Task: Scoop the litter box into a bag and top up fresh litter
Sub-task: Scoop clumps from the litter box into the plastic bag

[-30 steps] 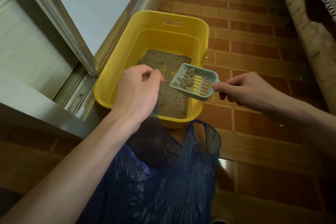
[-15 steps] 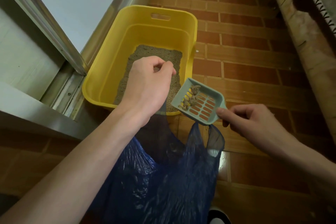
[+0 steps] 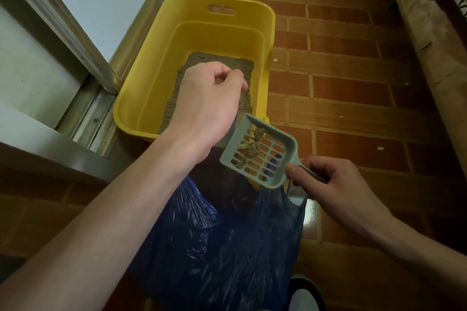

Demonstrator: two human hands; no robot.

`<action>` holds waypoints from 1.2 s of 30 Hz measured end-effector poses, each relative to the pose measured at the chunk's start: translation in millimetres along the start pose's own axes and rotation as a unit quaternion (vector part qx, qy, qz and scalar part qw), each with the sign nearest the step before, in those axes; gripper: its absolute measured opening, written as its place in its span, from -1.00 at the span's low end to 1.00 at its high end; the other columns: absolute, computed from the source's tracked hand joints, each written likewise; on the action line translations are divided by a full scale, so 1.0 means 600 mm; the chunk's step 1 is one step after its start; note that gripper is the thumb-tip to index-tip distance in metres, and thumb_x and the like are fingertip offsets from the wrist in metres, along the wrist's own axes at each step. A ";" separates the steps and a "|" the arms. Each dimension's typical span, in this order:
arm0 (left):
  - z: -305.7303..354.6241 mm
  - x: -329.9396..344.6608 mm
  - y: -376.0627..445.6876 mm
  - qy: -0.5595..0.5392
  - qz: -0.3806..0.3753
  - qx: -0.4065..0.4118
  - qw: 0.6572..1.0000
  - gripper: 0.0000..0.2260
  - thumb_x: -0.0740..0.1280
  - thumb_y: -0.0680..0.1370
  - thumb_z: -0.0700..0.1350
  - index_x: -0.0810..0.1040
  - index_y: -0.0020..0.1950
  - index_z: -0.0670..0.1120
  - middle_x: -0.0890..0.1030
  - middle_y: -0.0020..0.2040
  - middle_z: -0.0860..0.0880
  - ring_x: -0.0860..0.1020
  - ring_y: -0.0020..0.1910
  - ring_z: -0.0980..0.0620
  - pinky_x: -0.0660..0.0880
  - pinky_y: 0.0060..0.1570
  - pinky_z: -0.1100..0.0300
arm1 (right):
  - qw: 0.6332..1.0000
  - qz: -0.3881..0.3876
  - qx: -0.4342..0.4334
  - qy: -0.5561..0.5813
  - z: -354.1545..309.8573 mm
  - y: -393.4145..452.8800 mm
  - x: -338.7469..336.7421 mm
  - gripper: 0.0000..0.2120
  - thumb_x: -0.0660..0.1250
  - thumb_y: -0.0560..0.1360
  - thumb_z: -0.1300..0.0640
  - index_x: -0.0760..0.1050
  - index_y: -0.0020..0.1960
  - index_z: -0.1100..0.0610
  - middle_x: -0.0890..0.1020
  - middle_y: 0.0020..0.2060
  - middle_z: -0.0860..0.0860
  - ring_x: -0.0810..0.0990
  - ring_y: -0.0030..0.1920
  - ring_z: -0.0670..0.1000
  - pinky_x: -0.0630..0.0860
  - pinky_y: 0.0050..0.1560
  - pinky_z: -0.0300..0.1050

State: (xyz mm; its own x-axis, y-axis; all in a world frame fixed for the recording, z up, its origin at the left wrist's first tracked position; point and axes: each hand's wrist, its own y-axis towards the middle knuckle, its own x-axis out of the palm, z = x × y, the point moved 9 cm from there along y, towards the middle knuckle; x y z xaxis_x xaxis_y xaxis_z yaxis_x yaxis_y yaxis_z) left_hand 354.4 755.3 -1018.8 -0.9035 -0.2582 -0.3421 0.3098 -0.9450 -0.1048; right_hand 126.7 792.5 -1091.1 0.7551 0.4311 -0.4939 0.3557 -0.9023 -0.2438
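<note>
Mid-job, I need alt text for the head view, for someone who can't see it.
The right hand holds a grey slotted scoop carrying litter clumps over the open blue bag, whose edge the left hand pinches up. Behind them a yellow litter box of litter sits on a brick-tiled floor.

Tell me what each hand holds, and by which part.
Right hand grips the scoop by its handle. Left hand pinches the blue bag at its upper edge.

The slotted pale-green plastic scoop (image 3: 260, 153) is hovering over the crinkled blue plastic bag (image 3: 222, 242), which is lying just before the rectangular yellow plastic litter box (image 3: 192, 20), right of the metal door frame (image 3: 75, 118).
</note>
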 end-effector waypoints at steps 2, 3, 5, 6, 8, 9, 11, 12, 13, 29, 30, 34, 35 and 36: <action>-0.002 -0.001 0.000 -0.002 -0.001 -0.001 1.000 -0.79 0.28 0.65 -0.12 0.66 -0.10 -0.11 0.38 -0.51 0.14 0.30 -0.56 0.17 0.21 -0.45 0.20 | 1.000 -0.014 0.001 0.007 0.005 -0.006 0.019 -0.62 0.28 0.51 -0.26 0.61 -0.24 0.01 0.57 -0.43 -0.11 0.42 -0.44 -0.18 0.37 -0.39 -0.16; -0.003 -0.001 0.000 -0.005 -0.002 -0.003 1.000 -0.79 0.27 0.65 -0.12 0.66 -0.09 -0.11 0.37 -0.51 0.14 0.28 -0.57 0.17 0.19 -0.47 0.22 | 1.000 -0.022 0.006 0.010 0.008 -0.010 0.029 -0.61 0.28 0.53 -0.25 0.61 -0.24 0.02 0.53 -0.45 -0.12 0.39 -0.45 -0.18 0.35 -0.38 -0.17; -0.005 -0.001 0.000 -0.012 -0.005 -0.004 1.000 -0.79 0.27 0.66 -0.13 0.65 -0.09 -0.12 0.36 -0.53 0.13 0.27 -0.58 0.16 0.18 -0.51 0.27 | 0.999 -0.036 0.017 0.018 0.014 -0.018 0.046 -0.61 0.29 0.55 -0.23 0.60 -0.25 0.03 0.47 -0.49 -0.14 0.35 -0.46 -0.18 0.29 -0.39 -0.17; -0.006 0.000 0.000 -0.012 -0.005 -0.004 1.000 -0.79 0.27 0.66 -0.13 0.64 -0.09 -0.12 0.37 -0.54 0.13 0.26 -0.58 0.16 0.17 -0.53 0.29 | 0.999 -0.039 0.018 0.017 0.014 -0.022 0.052 -0.62 0.29 0.55 -0.23 0.59 -0.25 0.03 0.46 -0.49 -0.14 0.35 -0.46 -0.18 0.28 -0.39 -0.17; -0.006 0.001 0.000 -0.016 -0.007 -0.003 1.000 -0.80 0.27 0.65 -0.14 0.64 -0.10 -0.12 0.36 -0.55 0.14 0.26 -0.60 0.17 0.16 -0.56 0.30 | 1.000 -0.029 0.003 -0.005 0.010 -0.027 0.056 -0.62 0.30 0.55 -0.24 0.58 -0.26 0.01 0.49 -0.46 -0.12 0.38 -0.44 -0.17 0.30 -0.40 -0.14; -0.006 0.002 0.001 -0.020 -0.009 -0.004 1.000 -0.80 0.27 0.65 -0.15 0.63 -0.11 -0.11 0.36 -0.56 0.14 0.25 -0.60 0.17 0.16 -0.57 0.31 | 0.999 -0.020 -0.011 -0.025 0.005 -0.029 0.055 -0.64 0.30 0.54 -0.25 0.57 -0.26 -0.01 0.53 -0.43 -0.12 0.42 -0.43 -0.16 0.33 -0.40 -0.14; -0.006 0.003 0.001 -0.026 -0.011 -0.006 1.000 -0.80 0.27 0.65 -0.15 0.63 -0.12 -0.11 0.35 -0.57 0.13 0.24 -0.61 0.16 0.15 -0.59 0.31 | 0.995 0.003 -0.046 -0.088 -0.005 -0.032 0.050 -0.68 0.28 0.53 -0.28 0.54 -0.24 -0.09 0.57 -0.39 -0.17 0.51 -0.39 -0.14 0.37 -0.43 -0.21; -0.006 0.003 0.001 -0.028 -0.012 -0.006 1.000 -0.80 0.27 0.65 -0.16 0.63 -0.11 -0.12 0.35 -0.57 0.13 0.24 -0.61 0.15 0.15 -0.59 0.30 | 0.988 0.017 -0.075 -0.136 -0.013 -0.033 0.047 -0.70 0.27 0.54 -0.29 0.52 -0.22 -0.11 0.55 -0.40 -0.19 0.53 -0.37 -0.14 0.39 -0.45 -0.23; -0.005 0.003 0.001 -0.028 -0.011 -0.006 1.000 -0.80 0.27 0.65 -0.16 0.63 -0.11 -0.12 0.36 -0.56 0.13 0.25 -0.61 0.14 0.15 -0.58 0.29 | 0.976 0.030 -0.109 -0.185 -0.023 -0.035 0.046 -0.71 0.26 0.56 -0.28 0.50 -0.21 -0.13 0.52 -0.42 -0.21 0.54 -0.36 -0.17 0.40 -0.47 -0.26; -0.015 -0.003 0.009 -0.014 0.000 -0.007 1.000 -0.78 0.27 0.65 -0.13 0.65 -0.13 -0.11 0.37 -0.56 0.14 0.29 -0.59 0.17 0.18 -0.48 0.21 | 0.821 0.058 -0.372 -0.429 -0.092 -0.029 0.077 -0.72 0.25 0.67 -0.08 0.60 -0.07 0.05 0.56 -0.25 -0.06 0.52 -0.36 -0.03 0.46 -0.47 -0.11; -0.016 -0.004 0.009 -0.014 0.001 -0.007 1.000 -0.78 0.27 0.65 -0.13 0.65 -0.14 -0.09 0.37 -0.55 0.14 0.30 -0.58 0.17 0.18 -0.46 0.19 | 0.822 0.053 -0.374 -0.427 -0.090 -0.027 0.075 -0.73 0.25 0.67 -0.08 0.60 -0.06 0.05 0.56 -0.25 -0.06 0.53 -0.36 -0.04 0.47 -0.46 -0.11; -0.024 -0.008 0.007 -0.019 0.002 -0.015 1.000 -0.77 0.28 0.65 -0.13 0.63 -0.17 -0.08 0.35 -0.54 0.13 0.25 -0.59 0.15 0.16 -0.47 0.20 | 0.839 0.050 -0.368 -0.398 -0.080 -0.025 0.064 -0.75 0.27 0.66 -0.09 0.63 -0.02 0.04 0.58 -0.24 -0.08 0.57 -0.34 -0.05 0.52 -0.44 -0.09; -0.026 -0.010 0.006 -0.021 0.002 -0.017 1.000 -0.77 0.27 0.65 -0.13 0.62 -0.18 -0.07 0.35 -0.54 0.13 0.25 -0.59 0.15 0.16 -0.47 0.20 | 0.845 0.047 -0.364 -0.389 -0.078 -0.024 0.061 -0.74 0.26 0.66 -0.10 0.63 -0.01 0.03 0.59 -0.23 -0.09 0.57 -0.33 -0.05 0.53 -0.43 -0.09; -0.027 -0.012 0.005 -0.021 0.004 -0.018 1.000 -0.77 0.27 0.65 -0.13 0.62 -0.18 -0.07 0.35 -0.54 0.13 0.25 -0.58 0.14 0.16 -0.47 0.20 | 0.849 0.043 -0.361 -0.383 -0.075 -0.022 0.058 -0.72 0.25 0.66 -0.11 0.64 0.01 0.03 0.60 -0.22 -0.09 0.58 -0.32 -0.06 0.54 -0.43 -0.08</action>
State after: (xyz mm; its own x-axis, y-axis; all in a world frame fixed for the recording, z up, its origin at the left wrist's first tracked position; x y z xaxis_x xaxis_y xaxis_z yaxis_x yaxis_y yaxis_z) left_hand 366.7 757.3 -1031.9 -0.9125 -0.2741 -0.3038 0.3264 -0.9353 -0.1368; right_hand 173.4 819.2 -1067.4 0.3149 -0.0077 -0.9491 0.7707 -0.5816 0.2604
